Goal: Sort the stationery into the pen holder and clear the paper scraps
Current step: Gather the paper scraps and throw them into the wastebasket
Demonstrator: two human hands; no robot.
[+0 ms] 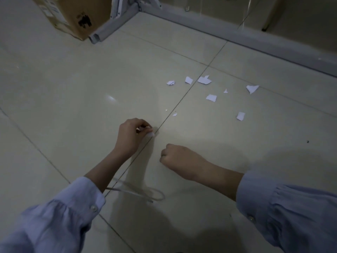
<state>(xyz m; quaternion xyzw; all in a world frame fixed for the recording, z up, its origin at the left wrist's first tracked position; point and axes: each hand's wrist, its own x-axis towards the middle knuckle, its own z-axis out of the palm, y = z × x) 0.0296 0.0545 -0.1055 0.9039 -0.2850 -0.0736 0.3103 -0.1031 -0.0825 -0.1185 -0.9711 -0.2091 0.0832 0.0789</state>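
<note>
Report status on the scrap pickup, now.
Left hand pinching a white scrap at the floor. Right hand curled, contents hidden. Several loose scraps on the tiles ahead. White cable looped near the forearms, not between hands and scraps.

Single view, head-worn, wide-angle. Faces forward and steeply down onto tiled floor (73,88). Camera sits close above person's forearms: sleeves (54,220) fill lower corners. Left hand (130,136) and right hand (179,157) sit near frame centre, at arm's reach from lens. Paper scraps (211,97) lie just beyond hands, right of centre, farther from camera. Top of view reaches cardboard box (73,13) at upper left and white metal frame (200,23) along upper right. Tile joints run diagonally, bowing slightly toward edges.
</note>
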